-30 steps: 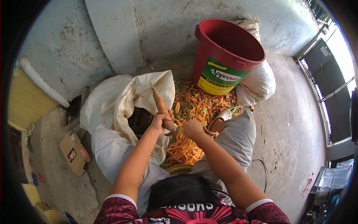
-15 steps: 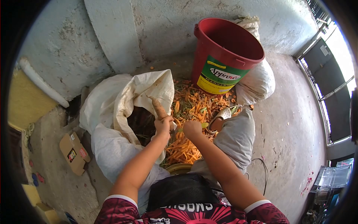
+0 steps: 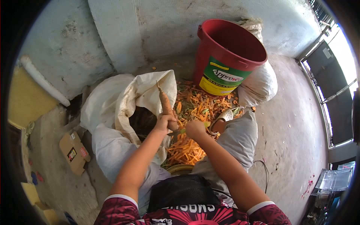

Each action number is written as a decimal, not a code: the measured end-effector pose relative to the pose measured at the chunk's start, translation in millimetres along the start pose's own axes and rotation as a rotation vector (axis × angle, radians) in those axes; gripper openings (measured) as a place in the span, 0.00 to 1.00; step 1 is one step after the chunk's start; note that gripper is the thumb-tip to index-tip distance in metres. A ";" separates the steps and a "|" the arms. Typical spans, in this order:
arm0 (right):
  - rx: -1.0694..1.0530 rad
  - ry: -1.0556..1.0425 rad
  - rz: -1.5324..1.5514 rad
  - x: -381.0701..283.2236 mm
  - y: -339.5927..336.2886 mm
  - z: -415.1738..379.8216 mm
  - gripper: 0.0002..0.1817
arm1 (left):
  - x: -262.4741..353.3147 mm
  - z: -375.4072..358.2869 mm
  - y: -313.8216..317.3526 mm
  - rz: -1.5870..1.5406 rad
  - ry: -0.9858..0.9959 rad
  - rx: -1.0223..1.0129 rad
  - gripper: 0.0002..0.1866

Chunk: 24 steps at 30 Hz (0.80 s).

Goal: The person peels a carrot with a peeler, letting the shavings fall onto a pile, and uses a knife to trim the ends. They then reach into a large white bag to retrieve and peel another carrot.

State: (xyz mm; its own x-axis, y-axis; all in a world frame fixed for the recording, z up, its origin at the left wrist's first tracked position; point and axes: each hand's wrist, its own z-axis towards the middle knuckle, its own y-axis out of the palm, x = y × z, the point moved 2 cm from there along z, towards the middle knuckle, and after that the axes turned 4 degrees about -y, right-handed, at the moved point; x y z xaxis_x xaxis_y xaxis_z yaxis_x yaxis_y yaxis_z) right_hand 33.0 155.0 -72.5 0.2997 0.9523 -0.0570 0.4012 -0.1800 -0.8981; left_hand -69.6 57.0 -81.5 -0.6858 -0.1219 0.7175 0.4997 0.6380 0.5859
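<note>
My left hand (image 3: 164,123) is wrapped round a long brown-orange carrot (image 3: 165,103), its thin tip pointing up and its thick end low by the fingers. My right hand (image 3: 195,129) is closed on a knife with a yellow-green handle (image 3: 206,124). The knife's dark blade (image 3: 174,132) lies near the carrot's thick end; whether it touches cannot be made out. Orange peelings (image 3: 186,149) are heaped on the floor below the hands. An open white sack (image 3: 125,108) with dark contents stands just left of the carrot.
A red bucket (image 3: 210,48) stands behind the peelings, with a full white sack (image 3: 258,88) beside it. A sandal (image 3: 225,116) is on my foot at the right. Torn cardboard (image 3: 75,153) lies on the floor at left. A yellow rim (image 3: 180,167) shows between my legs.
The carrot is more upright and its tip has moved to the right and up. My left hand has shifted slightly. The whole view has moved a little.
</note>
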 end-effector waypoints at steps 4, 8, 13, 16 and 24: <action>-0.001 0.087 0.032 3.4 -1.2 0.6 0.09 | -6.1 -16.8 17.8 0.082 0.050 0.453 0.07; -0.015 0.100 0.001 0.6 0.7 2.5 0.09 | -7.1 -21.3 23.0 0.125 0.037 0.543 0.06; 0.060 0.030 0.011 7.3 -2.5 2.3 0.08 | 0.8 3.8 -0.7 -0.011 -0.002 0.133 0.09; 0.113 -0.014 0.038 8.5 2.4 7.4 0.09 | 14.9 -0.1 4.0 -0.020 -0.037 -0.130 0.12; 0.099 -0.173 0.097 3.6 -4.0 1.4 0.09 | 16.6 -3.4 0.0 -0.125 -0.103 -0.356 0.16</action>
State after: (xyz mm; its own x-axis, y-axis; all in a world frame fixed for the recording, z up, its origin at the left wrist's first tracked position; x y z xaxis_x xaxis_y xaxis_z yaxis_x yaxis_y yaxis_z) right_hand 31.3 159.4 -69.8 0.1767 0.9612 -0.2117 0.2881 -0.2562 -0.9227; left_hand -79.2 52.4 -68.3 -0.7936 -0.0938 0.6012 0.5487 0.3168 0.7737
